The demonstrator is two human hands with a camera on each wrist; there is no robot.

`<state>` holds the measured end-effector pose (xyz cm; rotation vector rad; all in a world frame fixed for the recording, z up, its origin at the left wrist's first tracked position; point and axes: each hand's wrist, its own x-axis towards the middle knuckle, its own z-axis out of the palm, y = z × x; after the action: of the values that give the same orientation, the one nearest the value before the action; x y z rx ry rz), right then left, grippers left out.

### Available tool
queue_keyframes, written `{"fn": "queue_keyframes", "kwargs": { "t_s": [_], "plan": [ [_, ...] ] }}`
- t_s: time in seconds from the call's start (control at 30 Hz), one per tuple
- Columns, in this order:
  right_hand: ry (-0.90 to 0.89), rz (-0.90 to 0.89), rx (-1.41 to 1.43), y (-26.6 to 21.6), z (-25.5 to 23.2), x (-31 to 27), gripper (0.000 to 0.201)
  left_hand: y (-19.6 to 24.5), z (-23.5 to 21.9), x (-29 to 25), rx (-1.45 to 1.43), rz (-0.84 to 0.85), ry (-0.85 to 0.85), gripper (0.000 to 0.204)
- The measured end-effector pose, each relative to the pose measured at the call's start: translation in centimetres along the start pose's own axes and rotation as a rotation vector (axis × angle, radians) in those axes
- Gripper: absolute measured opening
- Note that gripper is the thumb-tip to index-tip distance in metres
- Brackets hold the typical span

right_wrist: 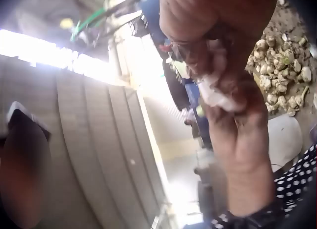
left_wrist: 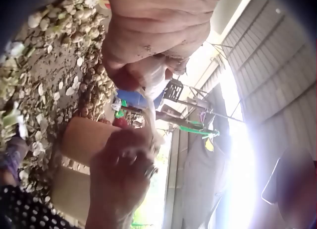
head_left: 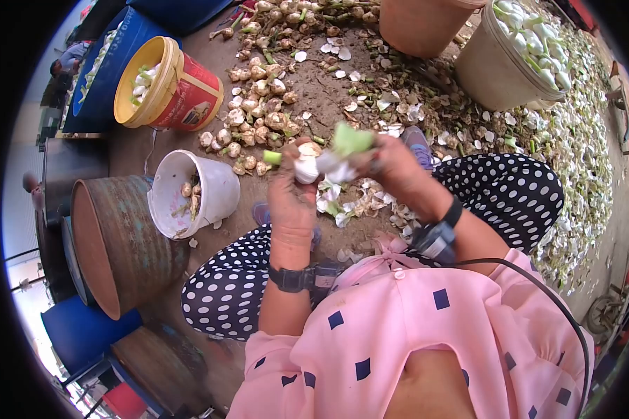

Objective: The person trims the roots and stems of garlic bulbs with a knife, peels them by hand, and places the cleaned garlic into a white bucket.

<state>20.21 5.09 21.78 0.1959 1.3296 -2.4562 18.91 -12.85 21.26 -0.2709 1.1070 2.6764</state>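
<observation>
A white garlic bulb [head_left: 306, 167] sits in the left hand [head_left: 291, 199], fingers curled round it, its cut green stem end poking out to the left. Close beside it the right hand [head_left: 391, 164] pinches a blurred piece of pale green and white skin [head_left: 351, 142]. In the left wrist view the left hand [left_wrist: 158, 30] grips the bulb [left_wrist: 148, 75], and a pale strip runs from it to the right hand [left_wrist: 121, 174]. Blurred white skin [right_wrist: 218, 95] shows between the hands in the right wrist view.
Unpeeled bulbs [head_left: 258, 112] lie piled on the ground ahead, among scattered peelings [head_left: 573, 174]. A white bucket [head_left: 227, 185] and a yellow bucket [head_left: 168, 84] stand at the left. At the upper right, a beige bucket [head_left: 493, 77] holds white bulbs.
</observation>
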Motion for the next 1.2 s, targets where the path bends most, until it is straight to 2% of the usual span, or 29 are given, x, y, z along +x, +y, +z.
{"fn": "queue_keyframes", "kwargs": {
  "t_s": [0.03,0.1,0.17,0.2,0.23,0.3,0.33,0.4,0.63,0.7,0.73,0.8,0.83,0.9,0.93,0.97,1.03,1.07,1.1,1.13,1.17,1.2],
  "plan": [
    [0.018,-0.043,0.086,0.0,-1.5,0.4,0.040,0.4,-0.5,-0.1,-0.002,0.002,0.002,0.031],
    [0.039,0.135,-0.222,-0.8,-4.9,0.7,0.047,1.2,-1.8,-0.1,-0.052,0.023,-0.052,0.027],
    [0.115,-0.107,-1.761,-1.0,-4.2,0.3,0.049,0.9,-1.6,-0.3,0.038,0.047,-0.028,0.026],
    [0.147,-0.167,-1.577,-0.9,-3.2,0.2,0.052,0.6,-1.6,-0.2,0.169,0.079,-0.075,0.023],
    [0.126,-0.330,-1.292,0.6,-2.7,0.8,0.050,0.3,-1.5,-0.2,0.299,0.114,-0.123,0.021],
    [-0.053,-0.315,-1.162,-0.7,0.8,0.5,0.036,-0.1,-1.0,-0.4,0.351,0.152,-0.165,0.016],
    [-0.050,-0.315,-1.162,-0.7,1.3,0.5,0.036,0.0,-0.4,-0.7,0.421,0.179,-0.208,0.016],
    [-0.105,-0.398,-1.518,-0.6,1.8,0.6,0.027,0.0,-0.5,-0.6,0.470,0.208,-0.253,0.019],
    [-0.096,-0.339,-1.555,0.1,2.4,0.8,0.023,-1.0,-2.8,0.6,0.492,0.289,-0.275,0.031],
    [0.016,-0.475,-1.477,0.4,1.7,1.3,0.023,-0.8,-1.8,0.4,0.286,0.222,-0.198,0.028],
    [0.015,-0.474,-1.475,0.4,1.4,1.5,0.023,-0.8,-1.9,0.7,0.288,0.220,-0.196,0.028],
    [0.011,-0.434,-1.177,0.4,0.7,2.1,0.027,-0.9,-2.1,1.6,0.380,0.167,0.051,0.025],
    [0.006,-0.432,-1.176,0.7,0.3,2.5,0.027,-0.9,-2.5,1.9,0.380,0.167,0.056,0.025],
    [-0.098,-0.499,-1.144,1.4,-0.3,3.4,0.030,-0.5,-4.1,2.8,0.426,-0.131,0.190,0.027],
    [-0.153,-0.472,-1.115,1.2,-0.3,3.7,0.035,-0.4,-4.7,3.6,0.360,-0.239,0.160,0.028],
    [-0.158,-0.466,-1.112,1.3,-0.4,4.3,0.035,-0.6,-5.0,4.2,0.359,-0.241,0.167,0.028],
    [-0.325,-0.527,-0.846,1.0,-0.5,5.6,0.032,-0.8,-5.2,5.6,-0.061,-0.286,0.239,0.029],
    [-0.357,-0.199,-0.643,-0.1,-0.4,5.3,0.026,-0.9,-6.6,6.6,-0.134,-0.289,0.214,0.031],
    [-0.363,-0.191,-0.643,-0.3,-0.2,5.4,0.026,-0.8,-7.6,7.4,-0.139,-0.288,0.222,0.031],
    [-0.258,-0.092,-0.369,-0.3,0.0,5.6,0.026,-0.6,-8.4,8.1,-0.193,-0.301,0.137,0.031],
    [-0.149,0.006,-0.098,-0.2,0.0,6.0,0.027,0.1,-7.3,8.5,-0.247,-0.312,0.050,0.031],
    [-0.254,-0.037,0.184,0.1,-0.8,7.3,0.038,0.3,-5.8,8.4,-0.235,-0.267,0.109,0.022]
  ]
}}
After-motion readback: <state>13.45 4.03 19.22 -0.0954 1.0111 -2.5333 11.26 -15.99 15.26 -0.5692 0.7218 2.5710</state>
